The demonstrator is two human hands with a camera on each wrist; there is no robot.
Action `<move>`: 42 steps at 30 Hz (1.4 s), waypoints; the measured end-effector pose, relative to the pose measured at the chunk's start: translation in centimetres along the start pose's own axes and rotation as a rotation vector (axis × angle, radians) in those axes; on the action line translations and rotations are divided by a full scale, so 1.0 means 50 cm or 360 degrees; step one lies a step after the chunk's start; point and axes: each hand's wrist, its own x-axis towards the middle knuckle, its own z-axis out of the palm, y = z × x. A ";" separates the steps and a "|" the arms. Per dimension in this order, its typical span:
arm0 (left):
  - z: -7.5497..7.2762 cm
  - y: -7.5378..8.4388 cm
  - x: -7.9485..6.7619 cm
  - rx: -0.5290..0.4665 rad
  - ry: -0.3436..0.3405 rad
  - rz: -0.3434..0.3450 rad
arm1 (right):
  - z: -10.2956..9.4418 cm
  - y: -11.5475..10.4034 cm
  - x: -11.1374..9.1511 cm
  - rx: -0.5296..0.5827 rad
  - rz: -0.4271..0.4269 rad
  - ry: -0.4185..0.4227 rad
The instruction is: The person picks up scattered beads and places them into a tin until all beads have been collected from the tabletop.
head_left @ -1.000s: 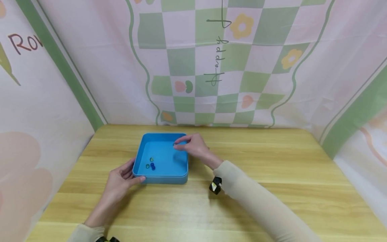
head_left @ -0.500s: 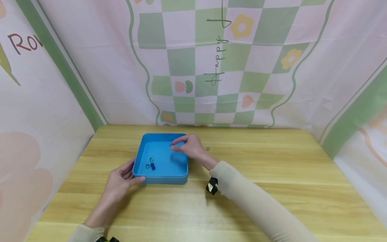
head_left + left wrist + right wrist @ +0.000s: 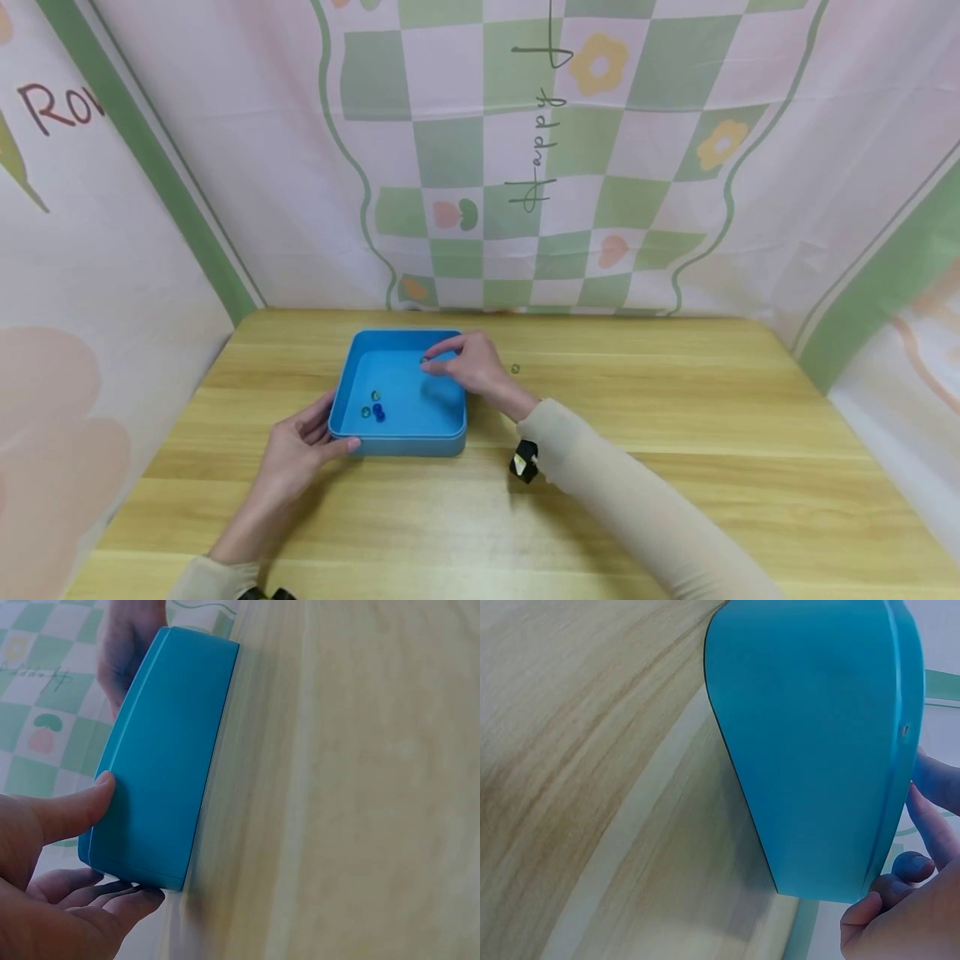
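A square blue box (image 3: 408, 383) without a lid stands on the table. My left hand (image 3: 294, 452) grips its near left corner; in the left wrist view the thumb (image 3: 79, 808) presses the front wall and the fingers lie along the side. My right hand (image 3: 474, 364) reaches over the right wall and pinches a small dark marble (image 3: 425, 361) between thumb and index finger, above the box floor. In the front left part of the box lie a clear greenish marble (image 3: 376, 396), a second greenish marble (image 3: 366, 412) and two blue marbles (image 3: 378, 412) touching each other.
On the wooden table (image 3: 637, 392), behind the right wrist, lies one clear marble (image 3: 515, 368). A patterned cloth (image 3: 517, 250) hangs along the table's back edge, with more cloth at both sides.
My right hand has shifted slightly left, further over the box, with the marble in its fingers. The clear marble on the table has come into sight. My left hand has stayed still.
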 end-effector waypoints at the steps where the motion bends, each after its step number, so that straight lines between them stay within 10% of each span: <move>1: 0.000 0.000 0.000 0.0000 0.0000 0.0002 | 0.000 0.000 0.000 0.0001 -0.0003 -0.0001; 17: 0.000 0.000 0.000 -0.0004 0.0008 0.0003 | -0.010 -0.001 -0.004 -0.0003 -0.0037 0.0015; 42: 0.002 0.003 -0.001 0.0033 0.0008 -0.0009 | -0.165 0.120 -0.057 0.0164 0.0115 0.0157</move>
